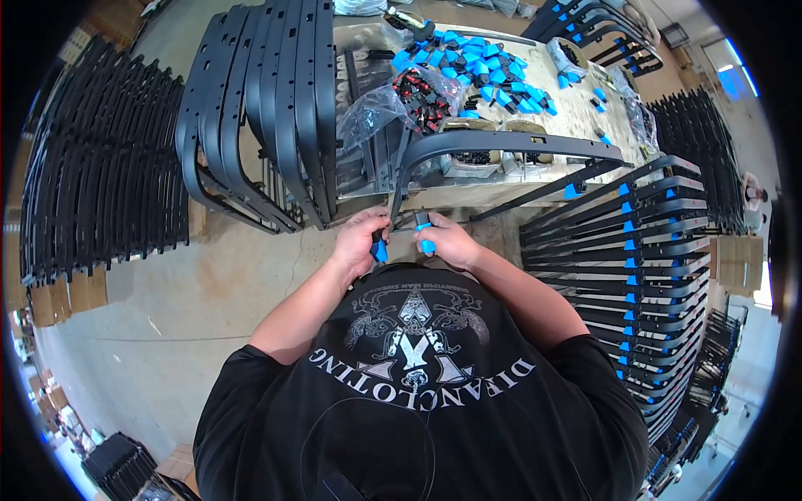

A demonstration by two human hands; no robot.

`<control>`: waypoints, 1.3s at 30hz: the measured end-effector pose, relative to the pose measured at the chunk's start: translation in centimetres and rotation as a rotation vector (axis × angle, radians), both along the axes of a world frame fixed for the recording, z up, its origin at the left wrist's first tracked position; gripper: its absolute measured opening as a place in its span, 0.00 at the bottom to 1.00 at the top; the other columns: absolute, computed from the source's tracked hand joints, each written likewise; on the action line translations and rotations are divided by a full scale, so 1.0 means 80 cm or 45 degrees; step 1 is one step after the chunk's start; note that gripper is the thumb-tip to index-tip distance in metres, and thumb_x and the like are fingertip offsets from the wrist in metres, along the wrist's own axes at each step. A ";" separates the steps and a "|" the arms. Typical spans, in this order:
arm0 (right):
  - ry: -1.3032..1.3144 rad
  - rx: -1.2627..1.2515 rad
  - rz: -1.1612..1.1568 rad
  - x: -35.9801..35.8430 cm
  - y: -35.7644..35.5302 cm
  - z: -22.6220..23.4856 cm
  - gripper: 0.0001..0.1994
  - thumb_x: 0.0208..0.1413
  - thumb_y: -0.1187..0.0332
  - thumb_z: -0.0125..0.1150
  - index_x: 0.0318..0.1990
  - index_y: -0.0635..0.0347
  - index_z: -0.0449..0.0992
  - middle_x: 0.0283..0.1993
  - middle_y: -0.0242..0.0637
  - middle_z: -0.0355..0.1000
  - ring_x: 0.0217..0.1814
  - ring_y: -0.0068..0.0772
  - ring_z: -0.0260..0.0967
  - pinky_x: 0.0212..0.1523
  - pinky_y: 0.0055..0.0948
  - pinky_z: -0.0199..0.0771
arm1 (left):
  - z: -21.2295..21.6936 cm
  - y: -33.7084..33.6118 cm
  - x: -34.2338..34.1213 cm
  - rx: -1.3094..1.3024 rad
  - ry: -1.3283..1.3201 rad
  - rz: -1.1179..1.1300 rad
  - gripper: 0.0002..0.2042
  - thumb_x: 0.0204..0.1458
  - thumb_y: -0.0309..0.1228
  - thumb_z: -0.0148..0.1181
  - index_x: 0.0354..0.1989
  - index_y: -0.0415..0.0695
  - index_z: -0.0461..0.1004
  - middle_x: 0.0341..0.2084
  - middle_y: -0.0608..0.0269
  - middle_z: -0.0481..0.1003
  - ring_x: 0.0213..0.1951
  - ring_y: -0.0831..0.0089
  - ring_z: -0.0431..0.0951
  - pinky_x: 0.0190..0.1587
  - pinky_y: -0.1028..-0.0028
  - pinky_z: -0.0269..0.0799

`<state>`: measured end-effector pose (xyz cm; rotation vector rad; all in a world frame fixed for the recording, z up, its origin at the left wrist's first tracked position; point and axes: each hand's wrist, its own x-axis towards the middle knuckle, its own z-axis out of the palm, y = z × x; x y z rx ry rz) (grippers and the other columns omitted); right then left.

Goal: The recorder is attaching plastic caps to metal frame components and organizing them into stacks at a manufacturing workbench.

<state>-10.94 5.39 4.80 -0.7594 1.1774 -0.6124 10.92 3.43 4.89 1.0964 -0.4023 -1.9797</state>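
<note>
Close in front of my body, my left hand is closed around a blue-and-black plastic piece, its blue end pointing down. My right hand grips another blue-and-black plastic piece, held upright a short way to the right. A curved black metal frame rests across the table's near edge. One leg of it comes down to my left fingers; whether they touch it I cannot tell.
On the worktable lie a heap of blue-and-black pieces and a plastic bag of red-and-black parts. Black frames stand at the left. More frames with blue pieces are stacked close on my right.
</note>
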 end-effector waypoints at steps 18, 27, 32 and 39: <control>1.046 -0.408 -0.270 0.007 -0.184 -0.106 0.26 0.51 0.63 0.70 0.55 0.69 0.72 0.52 0.57 0.76 0.54 0.48 0.76 0.57 0.38 0.73 | -0.024 -0.008 0.019 0.098 -0.207 -0.257 0.10 0.58 0.27 0.60 0.46 0.36 0.74 0.29 0.62 0.75 0.27 0.72 0.74 0.33 0.72 0.71; 0.913 -0.510 -0.743 0.029 -0.147 -0.163 0.18 0.51 0.69 0.65 0.48 0.69 0.73 0.43 0.59 0.75 0.52 0.59 0.73 0.54 0.45 0.74 | -0.021 -0.010 0.028 0.084 -0.241 -0.260 0.11 0.60 0.29 0.60 0.48 0.36 0.73 0.32 0.60 0.76 0.29 0.72 0.75 0.36 0.71 0.72; 0.721 -0.511 -0.620 0.027 -0.048 -0.111 0.14 0.50 0.67 0.67 0.41 0.66 0.74 0.37 0.50 0.77 0.39 0.48 0.77 0.43 0.37 0.76 | -0.033 -0.018 0.030 0.151 -0.073 -0.134 0.13 0.65 0.34 0.52 0.53 0.42 0.71 0.38 0.58 0.76 0.36 0.68 0.75 0.39 0.64 0.75; 0.648 -0.834 0.292 0.047 -0.013 -0.007 0.29 0.45 0.54 0.75 0.52 0.62 0.78 0.47 0.45 0.76 0.49 0.45 0.75 0.51 0.40 0.74 | -0.019 -0.027 -0.014 0.099 -0.038 -0.113 0.18 0.64 0.35 0.54 0.60 0.40 0.70 0.46 0.58 0.77 0.46 0.69 0.76 0.47 0.66 0.75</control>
